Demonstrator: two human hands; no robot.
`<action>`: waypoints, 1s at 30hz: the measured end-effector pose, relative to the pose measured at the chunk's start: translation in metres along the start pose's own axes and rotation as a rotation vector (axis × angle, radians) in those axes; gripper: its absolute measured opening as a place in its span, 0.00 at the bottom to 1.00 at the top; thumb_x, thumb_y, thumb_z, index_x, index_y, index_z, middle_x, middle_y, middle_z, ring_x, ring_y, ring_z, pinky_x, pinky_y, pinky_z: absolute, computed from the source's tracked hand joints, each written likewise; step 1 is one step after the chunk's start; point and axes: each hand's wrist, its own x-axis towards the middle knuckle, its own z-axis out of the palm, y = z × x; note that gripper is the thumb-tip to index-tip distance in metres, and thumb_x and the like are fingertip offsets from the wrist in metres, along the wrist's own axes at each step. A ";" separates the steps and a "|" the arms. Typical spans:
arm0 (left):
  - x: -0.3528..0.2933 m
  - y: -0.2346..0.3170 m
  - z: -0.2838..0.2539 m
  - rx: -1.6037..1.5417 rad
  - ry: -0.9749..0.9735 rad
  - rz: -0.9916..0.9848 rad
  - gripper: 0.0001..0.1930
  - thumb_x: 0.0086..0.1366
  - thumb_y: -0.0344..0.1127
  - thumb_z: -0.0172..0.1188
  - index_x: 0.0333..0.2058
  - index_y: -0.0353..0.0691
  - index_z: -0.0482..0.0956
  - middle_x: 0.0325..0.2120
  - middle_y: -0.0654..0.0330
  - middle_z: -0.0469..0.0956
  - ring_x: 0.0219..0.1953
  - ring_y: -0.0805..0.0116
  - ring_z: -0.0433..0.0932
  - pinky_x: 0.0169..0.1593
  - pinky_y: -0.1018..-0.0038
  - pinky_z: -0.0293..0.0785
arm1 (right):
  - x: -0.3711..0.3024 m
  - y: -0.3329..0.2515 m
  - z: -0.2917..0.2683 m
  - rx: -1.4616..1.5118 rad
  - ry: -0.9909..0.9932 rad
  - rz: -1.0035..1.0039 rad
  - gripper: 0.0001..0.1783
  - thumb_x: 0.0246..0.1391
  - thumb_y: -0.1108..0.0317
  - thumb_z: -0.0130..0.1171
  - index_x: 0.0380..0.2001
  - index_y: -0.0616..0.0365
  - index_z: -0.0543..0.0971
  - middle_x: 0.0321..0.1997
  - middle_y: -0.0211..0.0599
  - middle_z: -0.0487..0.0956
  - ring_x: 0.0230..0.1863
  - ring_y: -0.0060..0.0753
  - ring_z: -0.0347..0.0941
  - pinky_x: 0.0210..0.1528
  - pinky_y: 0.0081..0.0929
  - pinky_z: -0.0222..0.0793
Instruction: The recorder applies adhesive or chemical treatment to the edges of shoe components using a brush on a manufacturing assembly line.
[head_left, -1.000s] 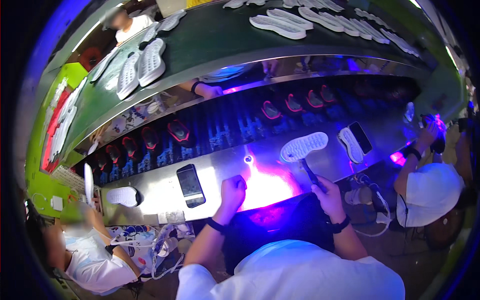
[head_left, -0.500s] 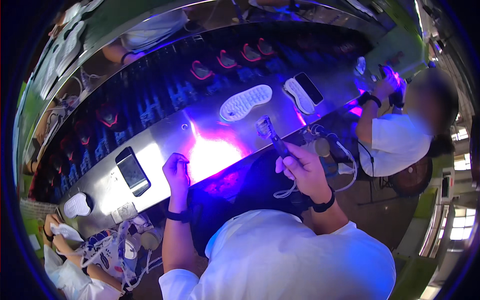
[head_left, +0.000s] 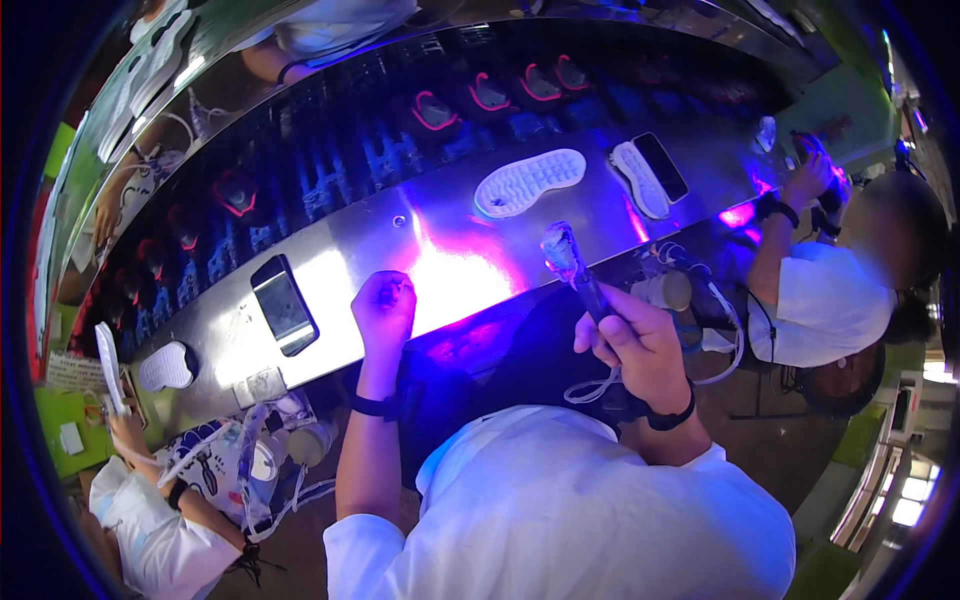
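Note:
My right hand (head_left: 640,345) is closed round the dark handle of a brush (head_left: 590,292), held over the near edge of the metal bench. The brush's whitish, clumpy head points up and away from me. My left hand (head_left: 385,305) is curled into a fist above the brightly lit part of the bench; what it holds, if anything, is hidden. Beyond the brush lies a large white shoe sole (head_left: 530,183), studded side up. To its right a second white sole (head_left: 642,180) rests against a dark phone (head_left: 664,166).
On the bench (head_left: 340,375), another phone (head_left: 285,305) and a small white sole (head_left: 166,367) lie left. Red-edged shoe pieces (head_left: 434,110) line the dark conveyor behind. Co-workers sit on both sides; the left one's hand (head_left: 128,432) holds a white sole. Hoses and pots (head_left: 312,442) hang below.
My view has shifted, so the bench and its things sit farther right and higher. The brush has turned slightly in my right hand. The left co-worker has raised a white sole.

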 end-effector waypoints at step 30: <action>-0.057 0.189 0.073 -0.392 -0.113 -0.097 0.06 0.61 0.28 0.73 0.38 0.37 0.89 0.31 0.65 0.82 0.32 0.80 0.77 0.36 0.82 0.71 | -0.004 0.050 0.009 -0.171 0.134 -0.055 0.19 0.61 0.71 0.67 0.53 0.66 0.78 0.31 0.24 0.77 0.31 0.12 0.68 0.34 0.14 0.64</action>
